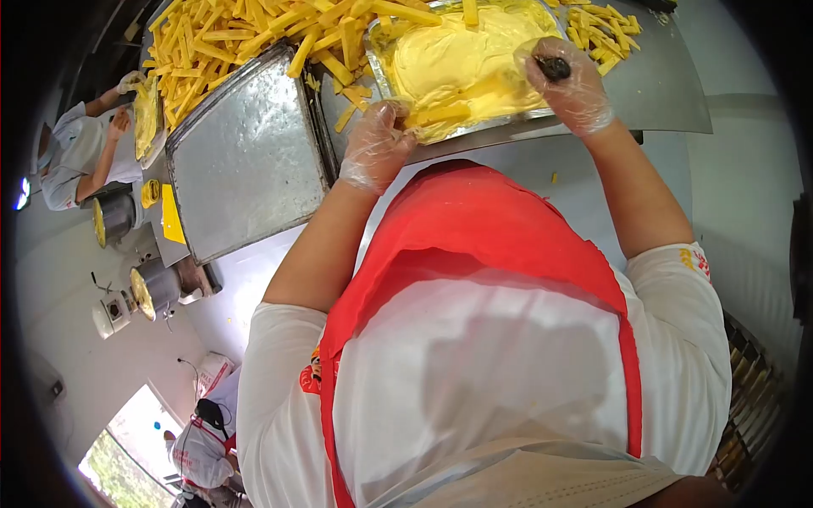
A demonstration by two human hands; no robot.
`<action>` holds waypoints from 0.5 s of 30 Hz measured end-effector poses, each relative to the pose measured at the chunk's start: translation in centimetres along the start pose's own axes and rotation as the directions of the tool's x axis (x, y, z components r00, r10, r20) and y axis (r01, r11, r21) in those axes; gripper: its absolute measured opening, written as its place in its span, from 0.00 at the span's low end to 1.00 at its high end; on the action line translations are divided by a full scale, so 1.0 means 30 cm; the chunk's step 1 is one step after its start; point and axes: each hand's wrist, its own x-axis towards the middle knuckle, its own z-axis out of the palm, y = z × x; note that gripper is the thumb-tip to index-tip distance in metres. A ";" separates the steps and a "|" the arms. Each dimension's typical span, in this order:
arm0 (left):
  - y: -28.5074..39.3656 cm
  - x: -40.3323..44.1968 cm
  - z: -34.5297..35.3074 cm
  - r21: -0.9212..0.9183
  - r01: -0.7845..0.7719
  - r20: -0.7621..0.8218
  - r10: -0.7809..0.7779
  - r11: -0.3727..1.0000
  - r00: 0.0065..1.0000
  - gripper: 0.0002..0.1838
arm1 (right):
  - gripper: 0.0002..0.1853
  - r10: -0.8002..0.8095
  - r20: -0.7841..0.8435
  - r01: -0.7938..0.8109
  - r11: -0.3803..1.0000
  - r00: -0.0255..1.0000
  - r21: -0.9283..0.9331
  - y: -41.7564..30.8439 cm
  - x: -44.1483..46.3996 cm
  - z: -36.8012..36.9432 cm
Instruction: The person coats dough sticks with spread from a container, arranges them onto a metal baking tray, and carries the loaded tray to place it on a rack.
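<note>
My right hand (572, 85), in a clear plastic glove, is closed around a dark-handled tool (553, 68); the handle's end points up and the working end is hidden. Below it lies a foil-lined tray (378, 63) spread with smooth pale-yellow cream (453, 55). Yellow sticks (440, 113) rest in the cream along the tray's near side. At the tray's near left corner is my gloved left hand (378, 146), its fingers curled in beside those sticks. What its fingertips grip, if anything, is hidden.
A big pile of yellow sticks (229, 38) spreads behind and left, with a smaller heap (603, 34) at right. Stacked metal trays (250, 157) lie left of my left hand. One co-worker (72, 161) works at far left; another person (203, 449) is at lower left.
</note>
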 end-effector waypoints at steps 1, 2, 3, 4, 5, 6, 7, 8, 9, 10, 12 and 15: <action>0.000 0.007 0.024 -0.031 0.008 -0.023 -0.009 0.999 1.000 0.17 | 0.12 -0.035 -0.015 0.034 0.999 0.999 -0.030 -0.033 -0.005 -0.015; 0.007 0.014 0.047 -0.021 0.009 -0.020 -0.010 1.000 1.000 0.17 | 0.12 -0.034 -0.019 0.034 0.999 0.999 -0.021 -0.054 -0.020 0.017; 0.015 0.023 0.069 -0.037 0.075 -0.034 -0.076 0.996 0.997 0.17 | 0.12 0.026 -0.014 -0.021 0.961 1.000 0.276 -0.078 -0.037 0.076; 0.022 0.030 0.087 -0.054 0.139 -0.047 -0.142 0.989 0.989 0.17 | 0.12 0.079 0.008 -0.071 0.834 0.997 0.547 -0.081 -0.050 0.111; 0.026 0.034 0.099 -0.044 0.139 -0.048 -0.141 0.989 0.989 0.17 | 0.12 0.078 0.005 -0.068 0.829 0.997 0.555 -0.063 -0.053 0.118; 0.027 0.035 0.106 -0.021 0.134 -0.053 -0.134 0.991 0.989 0.17 | 0.13 0.116 0.103 -0.153 0.831 0.988 0.536 -0.040 -0.048 0.125; 0.027 0.032 0.110 0.002 0.130 -0.056 -0.130 0.991 0.990 0.17 | 0.13 0.154 0.201 -0.238 0.828 0.967 0.509 -0.013 -0.043 0.134; 0.022 0.030 0.110 0.011 0.133 -0.057 -0.132 0.991 0.990 0.17 | 0.13 0.152 0.201 -0.237 0.823 0.968 0.516 0.046 -0.029 0.133; 0.014 0.028 0.109 0.095 0.073 -0.064 -0.067 0.993 0.996 0.17 | 0.14 0.153 0.144 -0.202 0.873 0.978 0.443 0.131 -0.006 0.124; 0.015 0.023 0.109 0.179 0.015 -0.065 -0.004 0.984 0.998 0.17 | 0.14 0.148 0.088 -0.170 0.916 0.985 0.364 0.176 0.004 0.115; 0.038 0.024 0.106 0.236 0.001 -0.071 0.016 0.972 0.997 0.16 | 0.15 0.081 0.003 -0.078 0.948 0.997 0.309 0.093 0.005 0.090; 0.099 0.030 0.100 0.180 0.088 -0.102 -0.070 0.980 0.992 0.15 | 0.12 -0.018 0.073 -0.034 0.757 0.997 0.653 -0.073 -0.043 0.127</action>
